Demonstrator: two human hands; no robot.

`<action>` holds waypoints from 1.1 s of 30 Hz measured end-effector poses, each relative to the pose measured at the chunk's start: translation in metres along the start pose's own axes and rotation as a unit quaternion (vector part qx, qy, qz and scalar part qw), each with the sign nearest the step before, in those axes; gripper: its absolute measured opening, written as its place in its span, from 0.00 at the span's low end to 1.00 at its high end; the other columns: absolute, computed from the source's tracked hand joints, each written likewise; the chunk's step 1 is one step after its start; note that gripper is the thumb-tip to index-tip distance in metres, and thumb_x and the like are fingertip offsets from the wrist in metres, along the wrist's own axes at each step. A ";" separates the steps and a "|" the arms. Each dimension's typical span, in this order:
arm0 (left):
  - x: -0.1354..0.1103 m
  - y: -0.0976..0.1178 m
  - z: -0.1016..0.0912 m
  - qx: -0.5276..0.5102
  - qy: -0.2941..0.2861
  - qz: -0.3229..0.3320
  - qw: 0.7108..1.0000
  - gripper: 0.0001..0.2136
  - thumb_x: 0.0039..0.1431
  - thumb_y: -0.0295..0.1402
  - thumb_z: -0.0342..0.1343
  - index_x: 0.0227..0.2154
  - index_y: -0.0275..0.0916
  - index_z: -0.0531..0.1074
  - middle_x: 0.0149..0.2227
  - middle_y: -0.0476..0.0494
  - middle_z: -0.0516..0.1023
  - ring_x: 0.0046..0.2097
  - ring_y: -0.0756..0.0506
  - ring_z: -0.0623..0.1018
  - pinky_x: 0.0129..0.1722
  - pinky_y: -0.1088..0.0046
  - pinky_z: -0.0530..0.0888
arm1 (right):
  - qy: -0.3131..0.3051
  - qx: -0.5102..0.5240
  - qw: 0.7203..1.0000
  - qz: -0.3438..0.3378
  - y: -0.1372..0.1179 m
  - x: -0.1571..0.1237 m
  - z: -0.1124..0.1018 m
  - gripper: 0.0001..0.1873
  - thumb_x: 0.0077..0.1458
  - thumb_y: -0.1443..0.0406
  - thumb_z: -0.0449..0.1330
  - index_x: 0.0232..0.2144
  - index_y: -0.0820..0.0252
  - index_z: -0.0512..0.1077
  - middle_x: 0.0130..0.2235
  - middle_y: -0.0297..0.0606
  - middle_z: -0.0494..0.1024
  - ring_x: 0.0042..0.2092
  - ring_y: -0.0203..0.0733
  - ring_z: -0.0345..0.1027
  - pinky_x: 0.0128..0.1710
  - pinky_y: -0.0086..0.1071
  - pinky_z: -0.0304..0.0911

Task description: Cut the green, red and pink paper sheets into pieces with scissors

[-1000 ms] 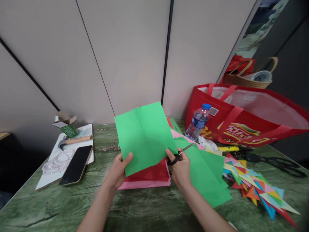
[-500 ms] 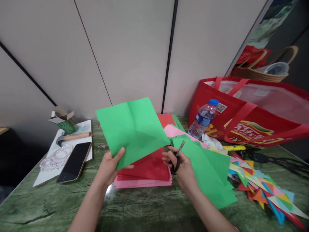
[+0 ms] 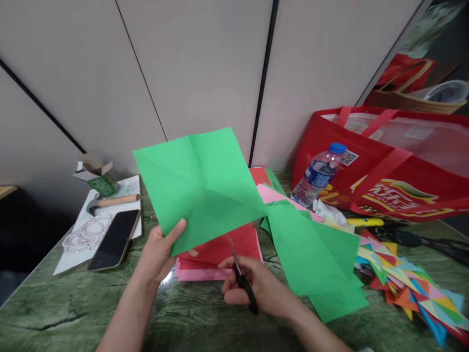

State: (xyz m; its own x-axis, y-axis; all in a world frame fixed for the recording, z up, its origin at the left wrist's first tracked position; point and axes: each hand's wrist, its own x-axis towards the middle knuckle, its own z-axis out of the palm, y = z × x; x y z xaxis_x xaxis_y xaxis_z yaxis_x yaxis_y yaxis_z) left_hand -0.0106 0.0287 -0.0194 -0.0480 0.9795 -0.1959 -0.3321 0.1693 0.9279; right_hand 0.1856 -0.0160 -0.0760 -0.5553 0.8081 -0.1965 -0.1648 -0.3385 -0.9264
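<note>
My left hand (image 3: 161, 254) pinches the lower left corner of a green sheet of paper (image 3: 205, 195), thumb on top and fingers behind. The sheet is held up at a tilt and has crease lines through its middle. In my right hand (image 3: 252, 283) is a pair of scissors (image 3: 241, 278) with black handles, its blades pointing up toward the sheet's lower edge without touching it. Beneath the sheet lies a stack of red paper (image 3: 223, 249) over pink paper (image 3: 194, 275). To the right are several green sheets (image 3: 311, 254), overlapping on the table.
Folded multicoloured paper pieces (image 3: 414, 288) lie at the right. A water bottle (image 3: 317, 176) leans by a red bag (image 3: 388, 171). At the left are a phone (image 3: 115, 239), a wooden-handled sickle (image 3: 117, 200), beaded strings (image 3: 88, 233) and a small open box (image 3: 97, 178).
My right hand has brought the scissors left and down, from beside the green sheets to in front of the red stack. The held green sheet has risen slightly.
</note>
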 end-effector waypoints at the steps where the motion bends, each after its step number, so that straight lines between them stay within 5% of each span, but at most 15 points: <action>1: -0.001 -0.001 0.002 0.001 -0.003 -0.003 1.000 0.08 0.43 0.30 0.63 0.28 0.33 0.74 0.25 0.46 0.79 0.19 0.48 0.76 0.17 0.73 0.76 | -0.002 -0.006 1.000 -0.003 0.000 0.000 0.001 0.24 0.35 0.63 0.69 0.37 0.61 0.66 0.26 0.31 0.72 0.28 0.34 0.66 0.29 0.28 0.59; 19: -0.008 -0.010 0.013 0.064 -0.039 0.002 0.997 0.09 0.42 0.34 0.63 0.23 0.34 0.74 0.22 0.46 0.79 0.17 0.47 0.75 0.17 0.71 0.74 | 0.032 0.003 0.999 -0.023 -0.007 -0.004 0.006 0.25 0.36 0.62 0.69 0.38 0.61 0.66 0.26 0.29 0.70 0.26 0.32 0.62 0.28 0.28 0.56; 33: -0.009 -0.010 0.014 0.060 -0.045 -0.024 0.997 0.08 0.44 0.34 0.61 0.21 0.34 0.71 0.19 0.46 0.76 0.16 0.47 0.74 0.15 0.72 0.72 | 0.050 -0.008 0.996 -0.067 0.000 -0.003 0.004 0.16 0.43 0.63 0.66 0.36 0.60 0.67 0.28 0.31 0.70 0.29 0.34 0.63 0.30 0.28 0.56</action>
State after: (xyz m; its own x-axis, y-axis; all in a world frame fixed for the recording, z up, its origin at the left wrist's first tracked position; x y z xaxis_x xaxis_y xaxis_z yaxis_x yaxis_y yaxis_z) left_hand 0.0059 0.0196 -0.0222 0.0523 0.9747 -0.2175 -0.2172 0.2236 0.9502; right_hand 0.1839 -0.0206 -0.0741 -0.4456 0.8896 -0.1000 -0.2183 -0.2163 -0.9516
